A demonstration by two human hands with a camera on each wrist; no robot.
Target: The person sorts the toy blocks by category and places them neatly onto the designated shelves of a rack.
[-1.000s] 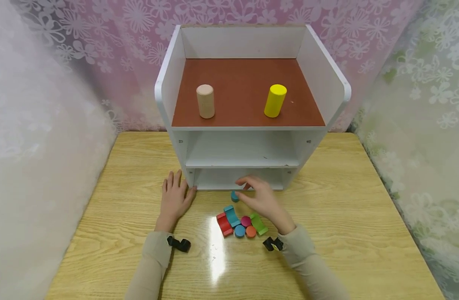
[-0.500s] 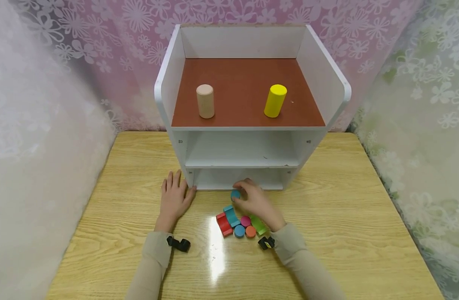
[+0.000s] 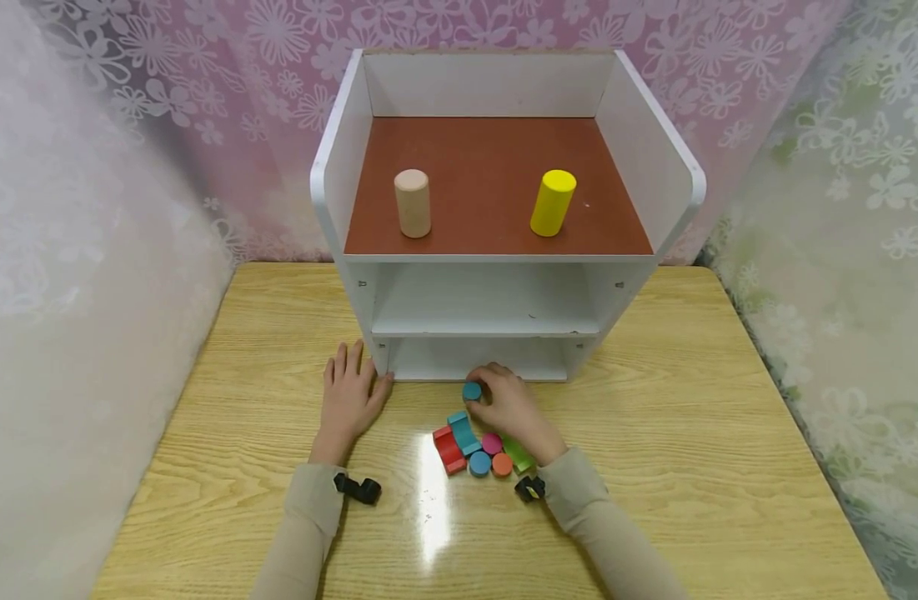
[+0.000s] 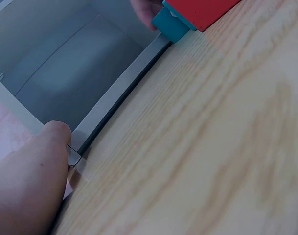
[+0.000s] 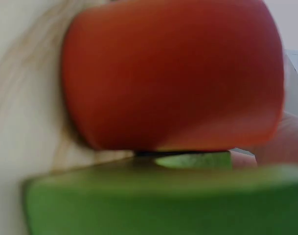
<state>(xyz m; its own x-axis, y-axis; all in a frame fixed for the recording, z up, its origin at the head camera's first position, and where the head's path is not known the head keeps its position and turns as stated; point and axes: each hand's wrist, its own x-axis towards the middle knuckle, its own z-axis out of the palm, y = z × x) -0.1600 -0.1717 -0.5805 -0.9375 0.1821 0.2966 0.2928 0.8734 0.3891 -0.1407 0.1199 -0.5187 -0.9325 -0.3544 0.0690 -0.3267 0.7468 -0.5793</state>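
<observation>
My right hand (image 3: 513, 410) pinches a small blue cylinder block (image 3: 471, 391) between thumb and fingers, just in front of the shelf's bottom edge. My left hand (image 3: 348, 406) lies flat on the table, its thumb against the front left corner of the white shelf unit (image 3: 484, 258). Below the right hand sit a teal curved block (image 3: 464, 433), a red curved block (image 3: 449, 451), a magenta cylinder (image 3: 492, 442), another blue cylinder (image 3: 479, 463), an orange cylinder (image 3: 502, 464) and a green curved block (image 3: 518, 454), partly covered by that hand. The orange cylinder (image 5: 173, 73) and green block (image 5: 163, 205) fill the right wrist view.
On the unit's brown top stand a plain wooden cylinder (image 3: 413, 204) at left and a yellow cylinder (image 3: 553, 203) at right. Side walls rise around that top. The wooden table (image 3: 729, 467) stretches out to both sides, bordered by floral curtains (image 3: 166, 108).
My right hand has come down and slightly left, and its fingers have closed around the small blue cylinder. The left hand and the other blocks have stayed in place.
</observation>
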